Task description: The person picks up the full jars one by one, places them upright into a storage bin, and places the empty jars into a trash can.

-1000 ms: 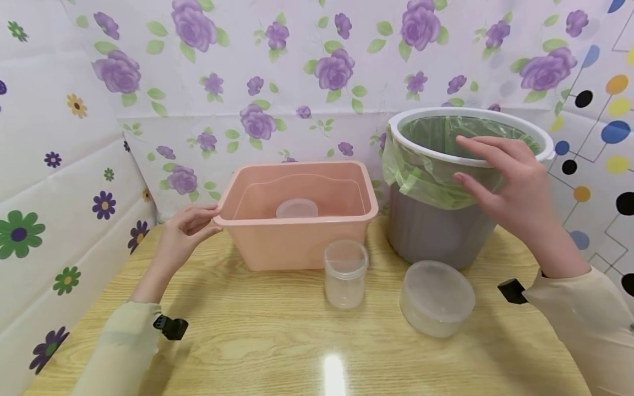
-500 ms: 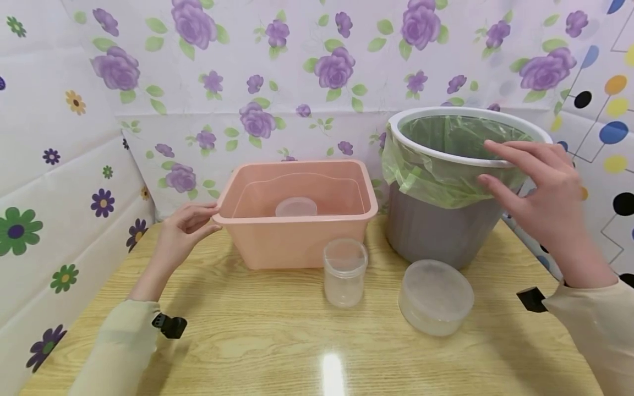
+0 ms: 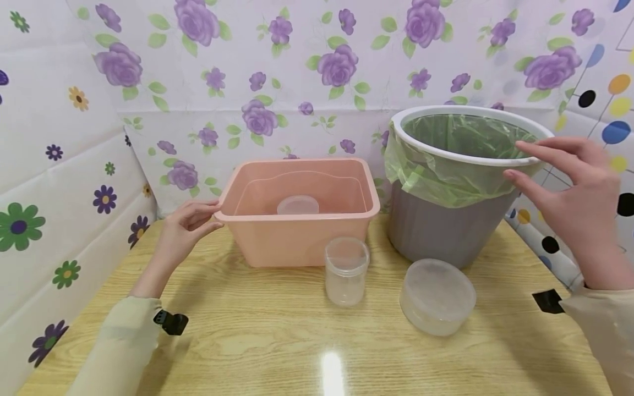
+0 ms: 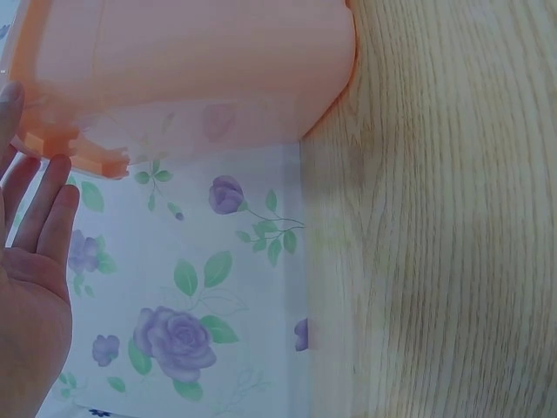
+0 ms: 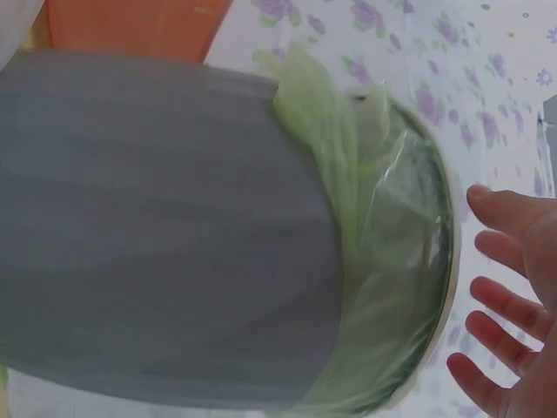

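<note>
A pink plastic tub (image 3: 297, 242) stands at the back of the table. My left hand (image 3: 185, 234) pinches its left rim corner between thumb and fingers; the left wrist view shows the fingertips (image 4: 59, 174) right at the rim's underside. Inside the tub, a round translucent lid (image 3: 298, 205) shows partly, its lower part hidden by the front wall. My right hand (image 3: 577, 192) is at the right side of a grey trash can (image 3: 441, 231) lined with a green plastic bag (image 3: 446, 184). In the right wrist view the right hand's fingers (image 5: 505, 300) are spread, apart from the can's rim.
A clear plastic jar (image 3: 345, 275) stands upright before the tub. To its right sits a low, round translucent container (image 3: 437, 297) in front of the can. Flower-patterned sheeting (image 3: 297, 71) rises behind the wooden table (image 3: 247, 341).
From in front of the trash can's opening, my right hand has drawn to the right, off beside the rim. The left hand keeps its place at the tub's corner.
</note>
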A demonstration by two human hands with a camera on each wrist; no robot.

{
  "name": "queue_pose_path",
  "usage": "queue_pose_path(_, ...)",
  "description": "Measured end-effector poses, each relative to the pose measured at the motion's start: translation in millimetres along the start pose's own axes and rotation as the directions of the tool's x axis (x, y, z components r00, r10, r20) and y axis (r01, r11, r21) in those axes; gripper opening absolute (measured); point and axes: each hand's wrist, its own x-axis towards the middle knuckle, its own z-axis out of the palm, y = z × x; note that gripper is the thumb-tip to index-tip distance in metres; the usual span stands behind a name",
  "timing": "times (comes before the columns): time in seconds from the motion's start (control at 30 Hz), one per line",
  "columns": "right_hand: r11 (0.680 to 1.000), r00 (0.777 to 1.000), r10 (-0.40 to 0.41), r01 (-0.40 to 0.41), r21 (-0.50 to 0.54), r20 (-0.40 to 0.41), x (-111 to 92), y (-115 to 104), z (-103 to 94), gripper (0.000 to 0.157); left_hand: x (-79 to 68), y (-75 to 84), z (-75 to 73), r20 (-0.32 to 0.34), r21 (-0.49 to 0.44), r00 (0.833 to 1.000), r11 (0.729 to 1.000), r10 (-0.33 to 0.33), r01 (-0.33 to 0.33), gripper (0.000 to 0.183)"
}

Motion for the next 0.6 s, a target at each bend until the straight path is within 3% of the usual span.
queue_pose_path(0.2,1.000,1.000,0.020,-0.020,-0.009,0.017,-0.1,9.9,-0.9,0.045,-0.1,-0.5,-0.1,-0.002,-0.014,1.000,1.000,0.020,-0.020,0.035)
queue_pose_path(0.6,0.998,0.998,0.063,-0.063,0.002,0.009,-1.0,19.8,7.3,0.032,-0.4,2.1,1.5,-0.019,-0.002,1.000,1.000,0.010,-0.010,0.034)
